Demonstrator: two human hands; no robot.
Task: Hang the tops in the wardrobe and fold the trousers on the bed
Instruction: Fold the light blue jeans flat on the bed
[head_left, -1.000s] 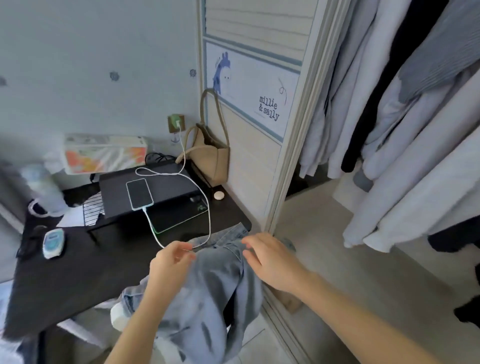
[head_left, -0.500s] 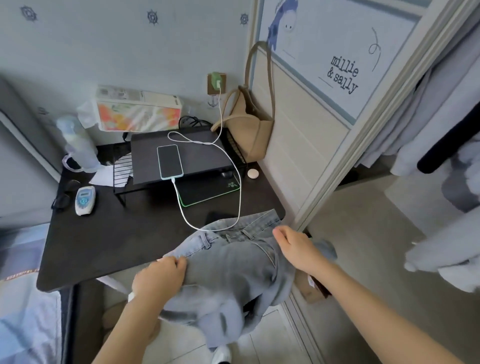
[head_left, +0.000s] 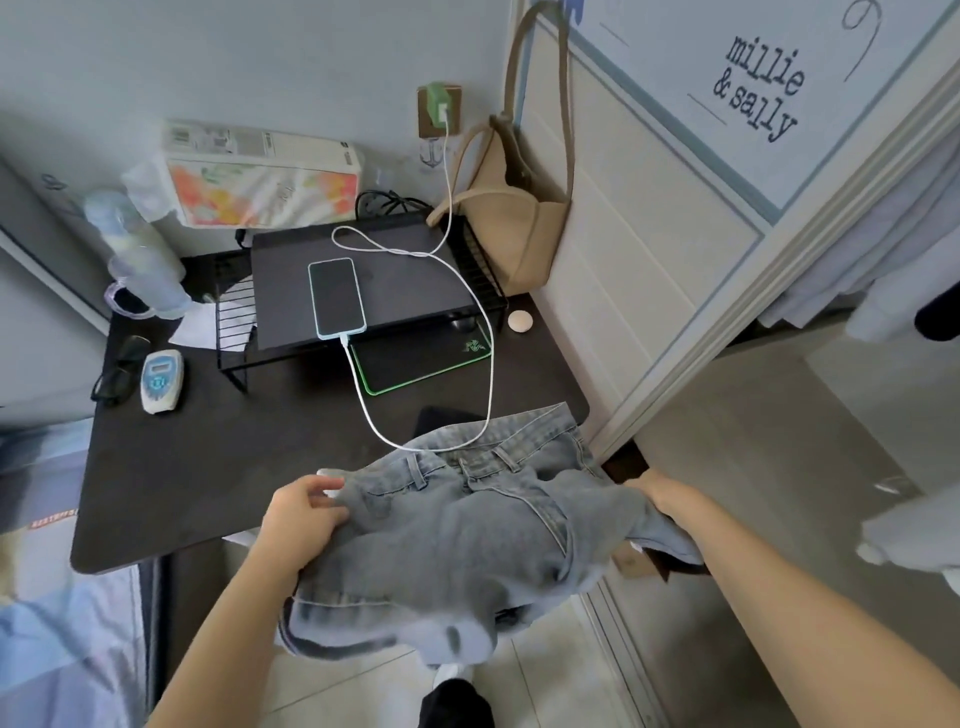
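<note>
While the jeans (head_left: 467, 530) hang bunched between both hands just off the counter's (head_left: 218, 467) near right corner, their waistband runs left to right, its far edge lying over that corner and the legs drooping toward the floor. Left hand (head_left: 304, 512) pinches the waistband's left end, fingers curled on the denim; right hand (head_left: 662, 496) has its grip mostly buried in cloth at the right end, apparently closed on it. A charging cable (head_left: 485, 364) loops onto the waistband and may snag. The bed (head_left: 47, 597) lies left, nearer the left hand. No containers hold task items.
</note>
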